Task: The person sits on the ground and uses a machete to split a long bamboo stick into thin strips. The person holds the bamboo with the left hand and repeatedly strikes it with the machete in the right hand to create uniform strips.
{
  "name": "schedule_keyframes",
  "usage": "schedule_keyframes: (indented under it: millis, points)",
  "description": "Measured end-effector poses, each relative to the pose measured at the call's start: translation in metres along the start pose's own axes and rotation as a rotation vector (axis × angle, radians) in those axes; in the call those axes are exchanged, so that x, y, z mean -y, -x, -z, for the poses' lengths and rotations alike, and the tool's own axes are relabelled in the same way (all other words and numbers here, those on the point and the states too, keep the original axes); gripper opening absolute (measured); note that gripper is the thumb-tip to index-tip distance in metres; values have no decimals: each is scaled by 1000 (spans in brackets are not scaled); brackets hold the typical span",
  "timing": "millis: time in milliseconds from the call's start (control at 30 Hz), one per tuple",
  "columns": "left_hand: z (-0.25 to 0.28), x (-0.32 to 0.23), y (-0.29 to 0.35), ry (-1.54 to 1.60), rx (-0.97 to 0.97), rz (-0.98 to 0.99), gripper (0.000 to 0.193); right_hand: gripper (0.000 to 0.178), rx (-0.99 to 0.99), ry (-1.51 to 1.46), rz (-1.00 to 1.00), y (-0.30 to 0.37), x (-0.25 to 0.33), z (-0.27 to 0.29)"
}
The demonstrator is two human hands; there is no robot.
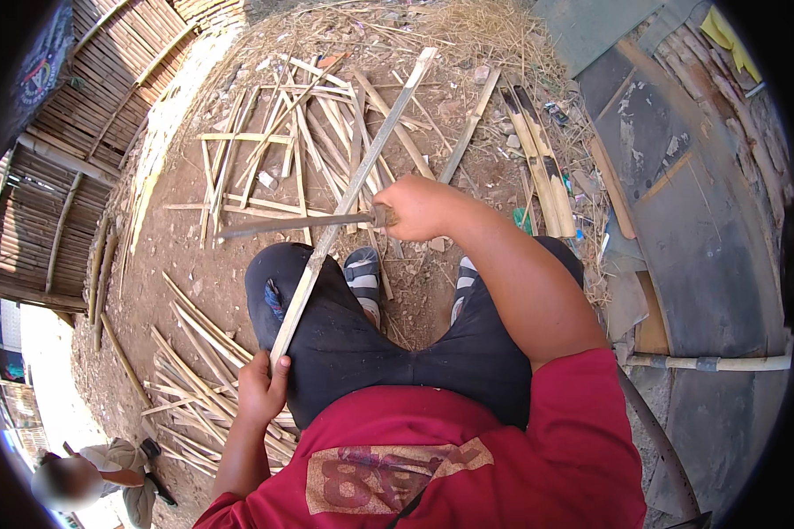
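Note:
My left hand [263, 385] is closed round the near end of a long, flat bamboo strip [353, 189], which slants away over my left thigh toward the upper right. In my right hand [413, 210] is the handle of a machete [282, 226]. Its dark blade points left and lies across the strip about midway along, touching or very near it. My fingers on the right are wrapped round the handle, mostly hidden by the back of the hand.
Loose bamboo strips [251, 167] lie in a heap ahead, and another pile [194, 379] is at my left. Two split bamboo pieces [538, 159] rest ahead right. Dark sheets [670, 220] line the right side. A person [119, 480] sits at the lower left, near a bamboo wall [53, 212].

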State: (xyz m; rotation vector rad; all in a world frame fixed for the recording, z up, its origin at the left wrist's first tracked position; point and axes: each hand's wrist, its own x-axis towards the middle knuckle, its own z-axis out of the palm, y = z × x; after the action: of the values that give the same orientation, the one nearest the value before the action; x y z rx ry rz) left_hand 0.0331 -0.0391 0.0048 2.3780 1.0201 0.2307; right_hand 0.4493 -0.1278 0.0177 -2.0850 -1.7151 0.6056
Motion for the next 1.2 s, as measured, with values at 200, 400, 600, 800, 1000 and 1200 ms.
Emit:
schedule_keyframes:
  millis: [200,400,600,800,1000,1200]
  points:
    - [-2,-3,-5,3,6,13,49,45,-135,-129,-230,2,-45,22]
    - [0,-1,-1,-23,-3,8,49,43,-143,-48,-70,-5,-21,-2]
    - [-3,1,-3,47,1,20,49,44,-152,-92,-157,-1,-38,15]
    - [3,-2,-2,-14,7,3,50,46,-273,-131,-275,6,-41,17]
    - [-4,-3,2,-46,-59,-53,49,56,81,122,45,10,11,21]
    - [0,-9,1,-69,-45,14,49,60,-127,-137,-329,3,-47,20]
